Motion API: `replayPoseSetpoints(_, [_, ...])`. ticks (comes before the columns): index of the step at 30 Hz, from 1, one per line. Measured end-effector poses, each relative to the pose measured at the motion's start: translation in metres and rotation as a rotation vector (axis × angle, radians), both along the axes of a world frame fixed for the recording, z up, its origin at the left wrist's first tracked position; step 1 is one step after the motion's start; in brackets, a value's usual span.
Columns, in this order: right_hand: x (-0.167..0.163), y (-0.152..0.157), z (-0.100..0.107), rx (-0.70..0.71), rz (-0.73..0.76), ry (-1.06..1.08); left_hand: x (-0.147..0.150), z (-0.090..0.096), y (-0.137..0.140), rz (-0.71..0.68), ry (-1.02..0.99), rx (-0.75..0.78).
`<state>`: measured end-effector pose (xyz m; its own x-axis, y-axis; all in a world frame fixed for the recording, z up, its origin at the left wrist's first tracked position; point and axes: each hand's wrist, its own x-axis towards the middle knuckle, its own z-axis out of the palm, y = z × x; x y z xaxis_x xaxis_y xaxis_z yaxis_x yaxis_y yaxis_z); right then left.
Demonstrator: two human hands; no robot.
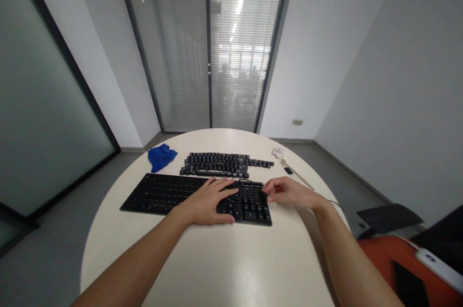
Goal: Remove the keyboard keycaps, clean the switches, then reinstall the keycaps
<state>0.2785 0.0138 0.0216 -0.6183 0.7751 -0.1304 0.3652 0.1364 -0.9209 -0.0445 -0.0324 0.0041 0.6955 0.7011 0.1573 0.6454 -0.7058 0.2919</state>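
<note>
A black keyboard lies across the round table; its left part has bare key positions, while its number pad still carries keycaps. My left hand rests flat on the keyboard right of its middle, fingers spread, covering some keys. At the number pad's upper right edge, my right hand has its thumb and fingers pinched around a small black keycap, partly hidden by the fingertips. Loose black keycaps sit in rows behind the keyboard, arranged like a keyboard layout.
A crumpled blue cloth lies at the table's back left. At the back right are a crumpled white tissue and a thin, light-coloured stick-like tool beside a small black piece. An orange chair stands at the right.
</note>
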Motion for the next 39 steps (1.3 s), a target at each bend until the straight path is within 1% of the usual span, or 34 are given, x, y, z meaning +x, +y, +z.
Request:
replayPoseSetpoints(6, [-0.003, 0.000, -0.002, -0.024, 0.018, -0.006, 0.001, 0.001, 0.000, 0.000, 0.019, 0.006])
replayPoseSetpoints(9, [-0.004, 0.001, -0.002, -0.005, 0.020, -0.017, 0.001, 0.001, 0.000, 0.004, 0.024, 0.004])
replayPoseSetpoints(12, [-0.006, 0.000, 0.000, 0.054, 0.014, -0.044, 0.000, 0.000, 0.000, 0.005, 0.005, -0.002])
replayPoseSetpoints(17, [-0.010, -0.002, 0.005, 0.213, 0.043, -0.123, -0.001, -0.002, 0.000, -0.002, -0.005, -0.006])
replayPoseSetpoints(19, [-0.011, -0.004, 0.009, 0.236, 0.051, -0.147, -0.001, -0.002, 0.001, -0.002, -0.006, -0.008])
replayPoseSetpoints(24, [-0.013, -0.010, 0.018, 0.250, 0.053, -0.175, -0.001, -0.001, 0.000, -0.002, -0.016, -0.003])
replayPoseSetpoints(31, [-0.012, -0.010, 0.019, 0.218, -0.035, -0.305, 0.000, -0.001, 0.000, 0.007, 0.006, 0.002])
replayPoseSetpoints(36, [-0.013, -0.010, 0.020, 0.215, 0.002, -0.331, 0.000, -0.001, 0.000, 0.003, 0.007, 0.004])
replayPoseSetpoints(39, [-0.016, -0.013, 0.026, 0.268, 0.050, -0.370, 0.000, 0.000, 0.000, 0.004, 0.021, 0.014])
